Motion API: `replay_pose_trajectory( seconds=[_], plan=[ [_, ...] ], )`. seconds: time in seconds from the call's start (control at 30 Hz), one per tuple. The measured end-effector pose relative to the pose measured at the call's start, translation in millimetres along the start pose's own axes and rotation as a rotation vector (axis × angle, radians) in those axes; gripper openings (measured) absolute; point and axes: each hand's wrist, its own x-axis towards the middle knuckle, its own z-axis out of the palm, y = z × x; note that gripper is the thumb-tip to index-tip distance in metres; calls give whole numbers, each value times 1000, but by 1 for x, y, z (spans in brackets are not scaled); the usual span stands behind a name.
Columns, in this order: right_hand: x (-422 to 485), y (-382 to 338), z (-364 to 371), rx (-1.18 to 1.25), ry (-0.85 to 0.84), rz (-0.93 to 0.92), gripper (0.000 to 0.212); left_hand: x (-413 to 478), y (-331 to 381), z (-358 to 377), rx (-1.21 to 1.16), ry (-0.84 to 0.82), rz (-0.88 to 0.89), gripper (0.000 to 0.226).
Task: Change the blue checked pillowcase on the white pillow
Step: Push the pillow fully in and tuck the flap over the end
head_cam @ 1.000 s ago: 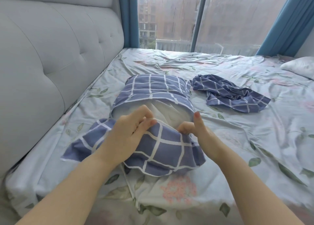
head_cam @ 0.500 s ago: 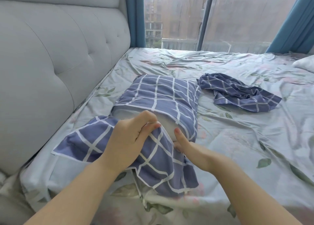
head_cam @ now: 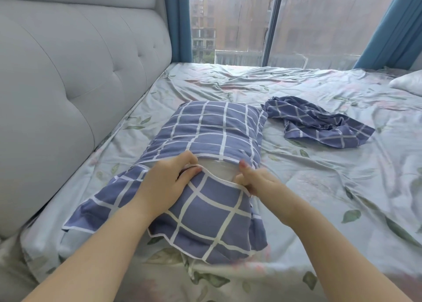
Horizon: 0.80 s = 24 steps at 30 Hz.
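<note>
A blue checked pillowcase [head_cam: 212, 130] covers most of the white pillow [head_cam: 220, 171], of which only a narrow white strip shows at the near opening. The case's near flap [head_cam: 205, 212] lies folded toward me. My left hand [head_cam: 166, 183] grips the flap's edge on the left side of the opening. My right hand [head_cam: 255, 180] pinches the same edge on the right, thumb up against the pillow. A second blue checked pillowcase [head_cam: 317, 124] lies crumpled on the bed to the right.
The floral bed sheet [head_cam: 319, 187] spreads wide to the right. A grey padded headboard [head_cam: 68, 73] runs along the left. Another white pillow [head_cam: 408, 84] sits at the far right edge. Window and blue curtains stand behind.
The upper part of the case has slid nearer, so less white pillow shows. My right hand has moved up to the flap's edge and taken hold of it.
</note>
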Motion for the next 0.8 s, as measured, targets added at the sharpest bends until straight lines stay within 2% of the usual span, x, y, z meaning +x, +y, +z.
replay_pose_trajectory(
  seconds=[0.07, 0.13, 0.2, 0.33, 0.4, 0.47, 0.53, 0.6, 0.67, 0.7, 0.73, 0.8],
  plan=[
    [-8, 2, -2, -104, -99, -181, 67, -3, 5, -5, -31, 1, 22, 5],
    [-11, 2, -6, -181, -145, -231, 39, -6, 8, -9, -57, -6, 31, 4],
    [-11, -1, -6, -138, -84, -298, 29, -8, 11, -11, -100, -18, 48, 7],
    [-11, -7, 1, 78, 100, -398, 25, -5, 19, -9, -35, 86, 127, 31],
    [-14, -12, 8, 131, 120, -417, 21, -4, 21, -7, -11, 106, 108, 41],
    [-16, -12, 12, 64, 109, -431, 18, -3, 21, -3, -34, 25, 75, 41],
    [-15, -9, 12, -106, 190, -422, 14, -4, 20, 2, -72, -120, -13, 34],
    [-10, -4, 9, -263, 402, -415, 12, -3, 22, 10, -58, -236, -67, 29],
    [-4, 0, 0, -323, 586, -396, 6, -1, 23, 18, -11, -260, -45, 30],
    [-2, 2, -4, -341, 606, -360, 3, 0, 23, 20, 12, -251, -18, 33],
    [1, 5, -7, -387, 569, -322, 16, 1, 23, 22, 36, -238, 14, 36],
    [5, 14, -8, -487, 307, -241, 39, 2, 22, 23, 115, -188, 65, 44]
  ],
)
